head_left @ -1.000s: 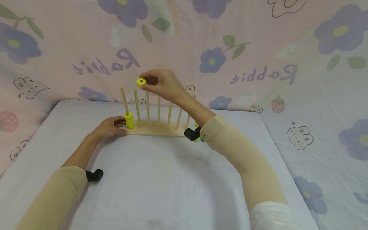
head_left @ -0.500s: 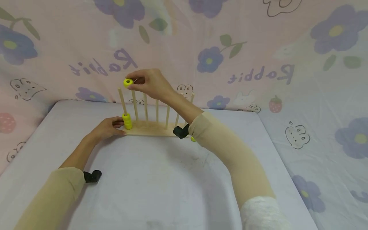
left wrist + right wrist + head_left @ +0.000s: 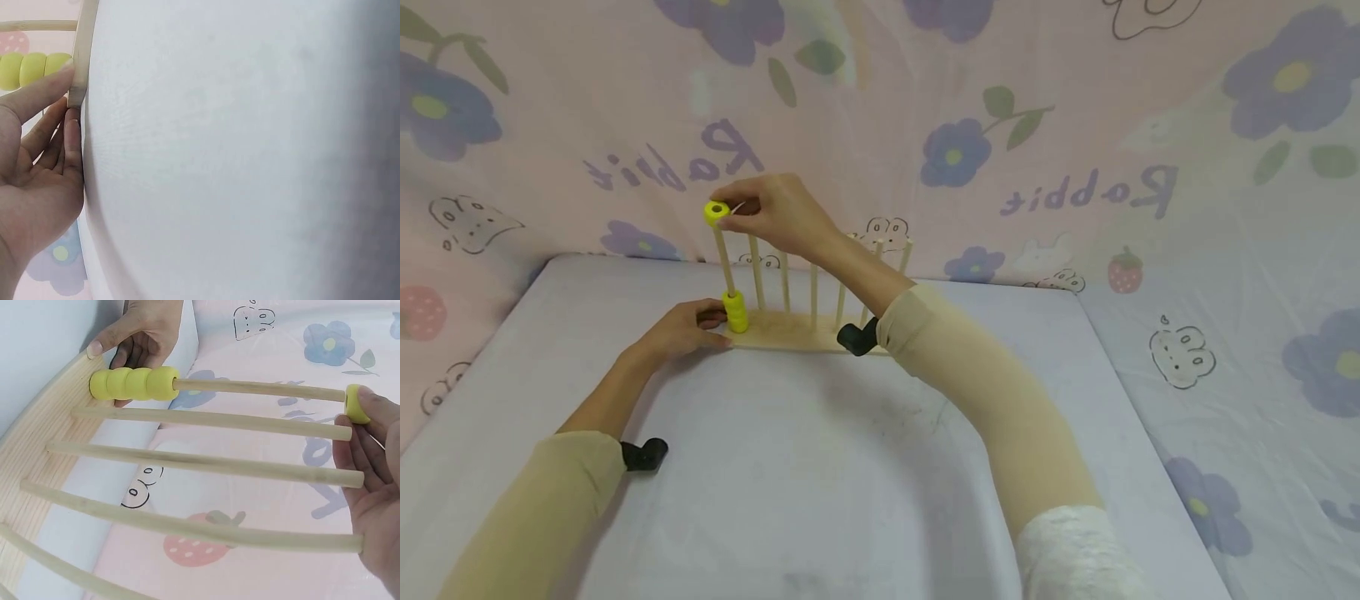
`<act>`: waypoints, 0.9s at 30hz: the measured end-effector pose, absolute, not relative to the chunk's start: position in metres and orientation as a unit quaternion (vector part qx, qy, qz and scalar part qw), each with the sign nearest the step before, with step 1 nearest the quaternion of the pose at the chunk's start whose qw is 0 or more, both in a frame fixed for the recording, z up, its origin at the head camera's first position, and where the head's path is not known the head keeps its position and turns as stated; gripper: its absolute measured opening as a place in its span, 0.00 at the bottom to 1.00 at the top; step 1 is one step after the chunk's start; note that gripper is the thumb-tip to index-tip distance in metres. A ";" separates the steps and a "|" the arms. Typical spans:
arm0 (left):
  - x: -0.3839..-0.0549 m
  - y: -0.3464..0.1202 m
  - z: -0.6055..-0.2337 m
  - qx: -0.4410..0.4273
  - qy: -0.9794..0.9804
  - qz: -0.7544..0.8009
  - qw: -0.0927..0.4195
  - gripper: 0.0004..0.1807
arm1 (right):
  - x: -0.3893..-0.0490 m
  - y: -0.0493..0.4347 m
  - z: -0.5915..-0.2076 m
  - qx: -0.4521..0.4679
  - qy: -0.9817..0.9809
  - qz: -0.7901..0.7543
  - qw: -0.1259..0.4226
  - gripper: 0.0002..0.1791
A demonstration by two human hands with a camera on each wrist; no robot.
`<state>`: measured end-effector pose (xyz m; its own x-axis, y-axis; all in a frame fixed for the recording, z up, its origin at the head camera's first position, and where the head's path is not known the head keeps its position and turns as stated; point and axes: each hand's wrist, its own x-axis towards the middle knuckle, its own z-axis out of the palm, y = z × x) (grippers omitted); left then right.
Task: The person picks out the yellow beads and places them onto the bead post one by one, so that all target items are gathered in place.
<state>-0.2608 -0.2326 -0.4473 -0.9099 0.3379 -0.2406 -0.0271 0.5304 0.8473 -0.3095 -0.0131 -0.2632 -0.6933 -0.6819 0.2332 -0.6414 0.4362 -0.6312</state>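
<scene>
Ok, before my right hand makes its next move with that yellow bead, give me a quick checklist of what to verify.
1. Grip: ok. Your right hand pinches the held bead.
2. Alignment: ok. The bead is at the tip of the end peg.
3. Tip inside the hole: cannot tell; bead and fingers hide it.
4. Peg below: ok. It's bare down to the four-bead stack.
5. Base steadied: ok. Your left hand holds one end of the wooden base.
6. Bead seated on the stack: not ok, it's well above.

The rods point(image 3: 206, 462) and grained base point(image 3: 40, 425) look matt wood, beads point(image 3: 134, 384) smooth, backdrop point(image 3: 1075, 100) cloth.
</scene>
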 end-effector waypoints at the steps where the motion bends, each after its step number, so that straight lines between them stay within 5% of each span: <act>1: -0.261 -0.232 -0.447 0.092 0.854 0.476 0.191 0.42 | -0.310 -0.014 -0.263 -0.390 0.849 -0.357 0.027 0.21; 27: -0.264 -0.233 -0.447 0.088 0.858 0.465 0.197 0.44 | -0.313 -0.021 -0.265 -0.381 0.878 -0.278 0.086 0.20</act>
